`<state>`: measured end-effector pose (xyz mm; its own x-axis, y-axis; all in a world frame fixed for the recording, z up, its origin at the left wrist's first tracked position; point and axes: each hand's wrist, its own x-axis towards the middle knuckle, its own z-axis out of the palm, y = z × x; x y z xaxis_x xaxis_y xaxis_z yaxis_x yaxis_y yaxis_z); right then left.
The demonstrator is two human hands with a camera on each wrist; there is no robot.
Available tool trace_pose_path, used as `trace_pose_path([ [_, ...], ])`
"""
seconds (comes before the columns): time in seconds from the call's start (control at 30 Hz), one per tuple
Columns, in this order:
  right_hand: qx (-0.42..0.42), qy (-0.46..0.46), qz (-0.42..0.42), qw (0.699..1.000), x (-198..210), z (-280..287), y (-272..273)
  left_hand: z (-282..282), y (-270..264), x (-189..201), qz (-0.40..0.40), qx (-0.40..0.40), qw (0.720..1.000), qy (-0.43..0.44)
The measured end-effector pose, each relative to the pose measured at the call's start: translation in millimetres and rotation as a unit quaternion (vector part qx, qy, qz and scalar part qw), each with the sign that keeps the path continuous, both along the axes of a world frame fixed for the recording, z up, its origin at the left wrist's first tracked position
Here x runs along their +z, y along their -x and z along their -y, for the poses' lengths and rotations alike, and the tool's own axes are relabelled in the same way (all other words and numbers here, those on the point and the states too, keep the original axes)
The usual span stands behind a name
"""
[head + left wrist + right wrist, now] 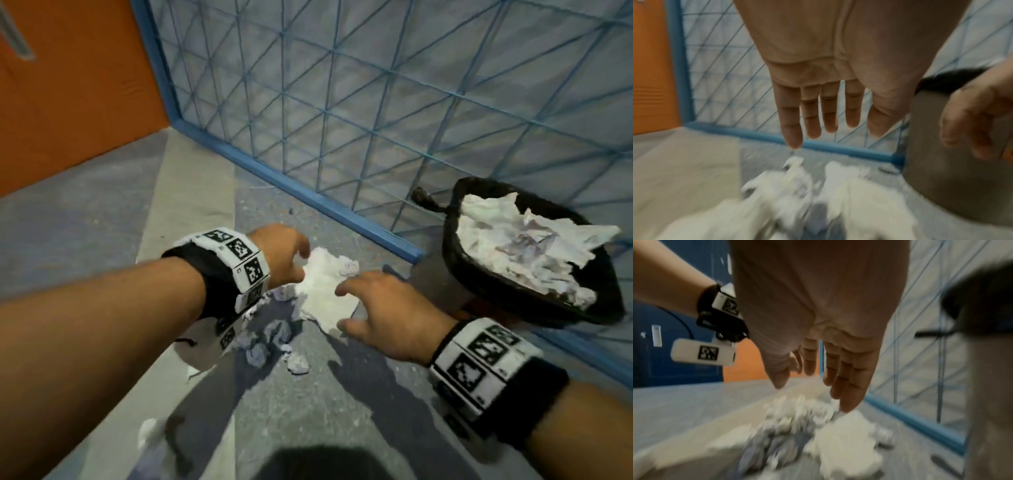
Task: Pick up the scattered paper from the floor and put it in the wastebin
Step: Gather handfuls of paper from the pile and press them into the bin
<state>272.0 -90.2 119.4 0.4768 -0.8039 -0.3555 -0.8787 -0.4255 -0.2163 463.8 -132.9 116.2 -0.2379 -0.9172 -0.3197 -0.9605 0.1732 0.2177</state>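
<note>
I am looking down at a grey floor (102, 219) with both arms reaching forward over a heap of crumpled white paper (325, 291). My left hand (279, 255) hovers above the far left edge of the largest sheet, and my right hand (394, 315) hovers over its near right edge, so the sheet lies between and just below them. From the left wrist view, the fingers (813, 112) of my left hand are straight and spread slightly, holding nothing, with blurred paper on the floor beneath the fingertips. From the right wrist view, the fingers (851, 369) of my right hand are also extended and loose, holding nothing, their tips close above the paper; I cannot tell whether they touch it. Smaller crumpled scraps (270, 342) lie nearer to me, under my left wrist, and another scrap (147, 431) lies further back toward my body. To my right stands the wastebin (479, 274), lined with a black bag and already heaped with crumpled paper. Behind the paper runs a blue wire-mesh fence (376, 102), and an orange wall (68, 102) stands at the far left.
</note>
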Motion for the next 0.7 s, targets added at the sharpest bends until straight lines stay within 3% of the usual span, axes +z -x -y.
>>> trace_pose_path([
  [0.13, 0.002, -0.128, -0.019, 0.992, -73.4, -12.9, -40.0, -31.4, -55.2, -70.3, 0.052, 0.029, 0.993, -0.098],
  [0.23, -0.039, -0.138, -0.020, 0.989, -116.9, -12.9, -69.1, -50.9, -66.8, -111.0, 0.066, 0.049, 0.986, -0.144],
  [0.33, -0.049, -0.134, -0.050, 0.988, -150.6, -5.8, -86.6, -72.3, -53.5, -137.7, 0.030, 0.087, 0.985, -0.146],
  [0.47, -0.024, -0.107, -0.037, 0.993, -167.0, -10.9, -90.2, -92.4, -34.9, -160.4, 0.011, 0.134, 0.987, -0.089],
  [0.57, -0.019, -0.057, -0.002, 0.998, -170.9, -28.9, -79.9, -99.6, -30.5, -168.3, 0.020, 0.106, 0.991, -0.078],
  [0.7, 0.001, -0.073, -0.002, 0.997, -164.2, -46.5, -65.2, -107.9, -33.0, -161.9, 0.059, 0.051, 0.992, -0.102],
])
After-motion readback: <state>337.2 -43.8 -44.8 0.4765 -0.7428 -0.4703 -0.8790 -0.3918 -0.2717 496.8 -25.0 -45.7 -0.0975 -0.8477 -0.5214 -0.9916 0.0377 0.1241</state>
